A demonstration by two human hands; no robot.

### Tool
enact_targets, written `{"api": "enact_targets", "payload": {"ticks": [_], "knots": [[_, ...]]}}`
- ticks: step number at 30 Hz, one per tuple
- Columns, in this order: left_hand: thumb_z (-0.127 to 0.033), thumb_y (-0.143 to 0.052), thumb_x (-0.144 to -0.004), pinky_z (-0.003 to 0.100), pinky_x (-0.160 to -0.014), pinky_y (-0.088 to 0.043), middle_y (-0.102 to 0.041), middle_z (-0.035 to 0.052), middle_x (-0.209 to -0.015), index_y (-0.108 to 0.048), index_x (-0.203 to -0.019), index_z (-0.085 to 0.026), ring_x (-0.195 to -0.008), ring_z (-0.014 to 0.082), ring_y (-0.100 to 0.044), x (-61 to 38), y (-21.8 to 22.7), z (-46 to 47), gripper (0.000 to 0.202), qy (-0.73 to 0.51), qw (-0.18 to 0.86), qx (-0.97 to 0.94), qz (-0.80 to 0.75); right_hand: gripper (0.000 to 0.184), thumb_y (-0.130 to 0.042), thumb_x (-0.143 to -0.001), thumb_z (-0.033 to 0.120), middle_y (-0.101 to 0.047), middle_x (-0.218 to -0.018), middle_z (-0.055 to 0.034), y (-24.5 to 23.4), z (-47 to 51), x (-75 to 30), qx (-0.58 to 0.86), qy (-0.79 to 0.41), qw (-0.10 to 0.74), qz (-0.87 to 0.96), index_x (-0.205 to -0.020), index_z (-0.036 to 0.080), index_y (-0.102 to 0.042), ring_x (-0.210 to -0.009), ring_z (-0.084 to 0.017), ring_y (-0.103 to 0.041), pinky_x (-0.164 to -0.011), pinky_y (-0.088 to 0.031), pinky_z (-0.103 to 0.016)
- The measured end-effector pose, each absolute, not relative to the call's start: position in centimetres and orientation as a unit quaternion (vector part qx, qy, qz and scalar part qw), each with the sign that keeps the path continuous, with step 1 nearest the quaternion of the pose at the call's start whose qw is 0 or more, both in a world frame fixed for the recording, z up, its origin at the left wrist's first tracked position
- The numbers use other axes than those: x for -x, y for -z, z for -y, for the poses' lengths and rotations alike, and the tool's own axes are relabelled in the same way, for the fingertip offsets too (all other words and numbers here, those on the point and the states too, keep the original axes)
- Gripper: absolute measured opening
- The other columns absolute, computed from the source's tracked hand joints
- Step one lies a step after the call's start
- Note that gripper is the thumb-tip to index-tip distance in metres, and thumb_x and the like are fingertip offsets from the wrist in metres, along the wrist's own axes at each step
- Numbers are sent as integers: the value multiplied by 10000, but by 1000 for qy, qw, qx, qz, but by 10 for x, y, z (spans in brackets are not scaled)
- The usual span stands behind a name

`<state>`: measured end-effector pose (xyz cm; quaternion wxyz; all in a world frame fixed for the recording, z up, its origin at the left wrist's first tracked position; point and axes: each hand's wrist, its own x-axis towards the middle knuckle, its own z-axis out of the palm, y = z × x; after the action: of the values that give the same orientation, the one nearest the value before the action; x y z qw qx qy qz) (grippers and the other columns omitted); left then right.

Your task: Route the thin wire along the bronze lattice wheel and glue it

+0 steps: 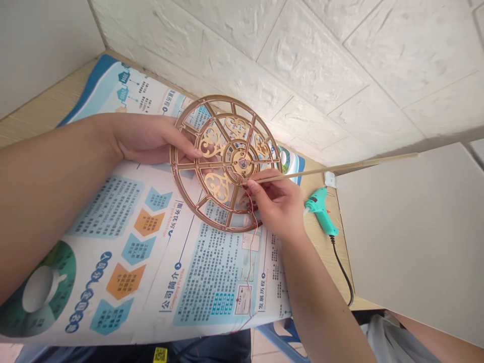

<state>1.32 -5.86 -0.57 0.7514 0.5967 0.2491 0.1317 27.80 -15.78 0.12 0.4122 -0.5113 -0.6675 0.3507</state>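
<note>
Wheel [236, 161]: a flat fretwork disc, perhaps thin wood, with a brown-gold finish, two rings joined by straight spokes, ornate scrolls and a round hub; it stood far of the middle of the poster, and whether it touched the poster could not be told
Red thread [254, 227]: fine and loose, it ran along the rim, crossed near the right hand and trailed down over the poster toward the near edge
Left hand [151, 141]: clamped on the wheel's left side, its fingers [189, 151] curled over the rim and reaching in among the spokes
Right hand [274, 206]: fingers and thumb pressed together on a long, slim, pale stick [333, 169], whose tip lay at the hub and whose far end stretched off to the right
Work in hand: stick and thread were both at the wheel's right side, with the wheel steadied by the left hand
Poster [151, 307]: glossy paper, printed in blue and orange with Chinese text
Right side: a teal glue gun [320, 209] lay on the wooden table [325, 252], its black cord [346, 272] curving toward the near edge
Far side: a white wall [302, 65] with a textured brick pattern
</note>
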Motion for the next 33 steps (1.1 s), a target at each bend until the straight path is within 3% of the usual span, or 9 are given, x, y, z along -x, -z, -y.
{"api": "enact_targets", "payload": {"ticks": [7, 15, 21, 27, 33], "knots": [[-286, -539, -931, 507, -1166, -397, -756, 41, -1177, -538, -1396, 14, -1305, 305, -612, -12, 7, 57, 554, -124, 749, -595, -264, 175, -707, -940, 378, -697, -844, -41, -1, 156, -278, 512, -351, 398, 676, -863, 222, -699, -788, -188, -675, -672, -569, -335], [-319, -567, -901, 550, -1218, -297, -715, 66, -1282, -466, -1462, 23, -1417, 363, -495, -13, 7, 58, 666, -117, 753, -586, -276, 108, -693, -932, 276, -691, -848, -37, -2, 155, -277, 504, -360, 393, 680, -845, 212, -690, -786, -177, -658, -676, -551, -329], [-265, -550, -901, 537, -1219, -307, -735, 39, -1244, -500, -1443, -14, -1395, 326, -531, -11, 9, 57, 600, -129, 753, -589, -264, 155, -699, -940, 343, -678, -842, -38, -2, 154, -278, 512, -371, 376, 678, -848, 220, -679, -790, -185, -658, -667, -560, -333], [-265, -564, -908, 538, -1244, -242, -734, 56, -1249, -478, -1457, 21, -1438, 341, -474, -13, 6, 58, 626, -136, 758, -586, -251, 144, -701, -945, 348, -689, -854, -44, -1, 155, -279, 505, -359, 384, 685, -876, 222, -687, -810, -195, -666, -673, -558, -339], [-252, -569, -903, 530, -1224, -293, -764, 10, -1154, -540, -1401, 0, -1364, 306, -562, -14, 6, 58, 559, -139, 763, -579, -251, 142, -682, -953, 339, -666, -809, -32, 0, 155, -279, 505, -353, 382, 689, -870, 225, -682, -747, -180, -644, -654, -549, -331]]}}
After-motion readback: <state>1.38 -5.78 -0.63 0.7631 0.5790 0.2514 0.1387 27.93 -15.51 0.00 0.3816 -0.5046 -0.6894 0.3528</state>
